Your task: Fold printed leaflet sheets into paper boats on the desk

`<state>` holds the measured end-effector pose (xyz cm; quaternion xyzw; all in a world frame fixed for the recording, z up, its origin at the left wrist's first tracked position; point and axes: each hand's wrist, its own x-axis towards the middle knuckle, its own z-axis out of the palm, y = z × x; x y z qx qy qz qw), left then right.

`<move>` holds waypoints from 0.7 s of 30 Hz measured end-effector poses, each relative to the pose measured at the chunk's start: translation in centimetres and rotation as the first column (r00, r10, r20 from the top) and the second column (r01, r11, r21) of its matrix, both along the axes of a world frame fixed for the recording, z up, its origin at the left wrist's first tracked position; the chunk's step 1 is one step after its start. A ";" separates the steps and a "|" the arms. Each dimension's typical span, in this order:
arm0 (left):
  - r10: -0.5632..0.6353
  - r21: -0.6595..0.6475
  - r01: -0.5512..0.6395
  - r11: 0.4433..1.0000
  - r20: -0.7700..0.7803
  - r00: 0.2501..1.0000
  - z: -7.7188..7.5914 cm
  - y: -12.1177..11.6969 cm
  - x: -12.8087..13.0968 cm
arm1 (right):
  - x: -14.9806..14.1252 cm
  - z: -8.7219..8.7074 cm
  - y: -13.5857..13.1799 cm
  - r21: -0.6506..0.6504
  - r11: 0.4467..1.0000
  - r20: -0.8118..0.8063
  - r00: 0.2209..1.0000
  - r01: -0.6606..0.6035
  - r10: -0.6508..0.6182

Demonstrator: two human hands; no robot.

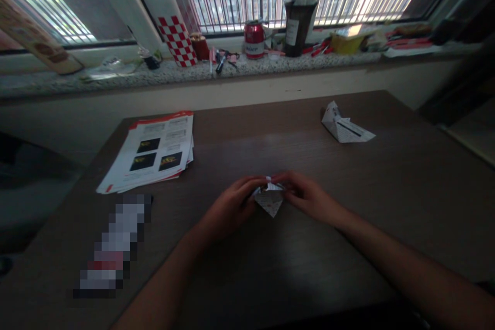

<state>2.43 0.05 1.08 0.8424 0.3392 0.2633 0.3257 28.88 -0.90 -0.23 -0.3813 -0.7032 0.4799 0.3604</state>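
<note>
Between my two hands is a small folded piece of printed paper (pixel 270 201), its pointed corner aimed toward me. My left hand (pixel 235 203) grips its left side, fingers curled over the top edge. On the opposite side my right hand (pixel 303 193) pinches the paper, with its fingertips meeting the left ones near the top. The fingers cover part of the folds. A second folded paper shape (pixel 346 126), also printed, rests on the table at the far right.
A stack of printed sheets (pixel 154 152) lies on the brown table (pixel 247 139) at the left, with a blurred-out phone-shaped object (pixel 114 247) nearer me. Along the window sill (pixel 127 80) stand a checkered bottle (pixel 174 31), a red can (pixel 254 41) and a dark cup (pixel 297 28).
</note>
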 end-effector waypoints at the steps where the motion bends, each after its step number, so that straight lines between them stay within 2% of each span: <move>1: -0.007 0.013 0.007 1.000 -0.018 1.000 -0.1 0.1 -0.1 | 0.2 -0.1 0.1 0.074 0.997 0.052 0.999 -0.001 -0.003; 4: -0.028 0.057 0.033 0.998 -0.079 0.996 -0.2 0.3 -0.4 | 0.8 -0.1 0.4 0.227 0.973 0.168 0.986 -0.046 0.007; 7: -0.033 0.094 0.047 0.994 -0.141 0.989 -0.3 0.4 -0.8 | 1.3 0.0 0.6 0.287 0.951 0.256 0.966 -0.114 0.038; 12: -0.048 0.105 0.073 0.992 -0.221 0.974 -0.3 0.0 -0.9 | 1.8 0.4 0.7 0.327 0.929 0.362 0.931 -0.174 0.047; 21: -0.051 0.170 0.120 0.978 -0.363 0.930 0.2 -1.0 -0.4 | 2.4 0.1 0.9 0.346 0.903 0.421 0.902 -0.256 0.094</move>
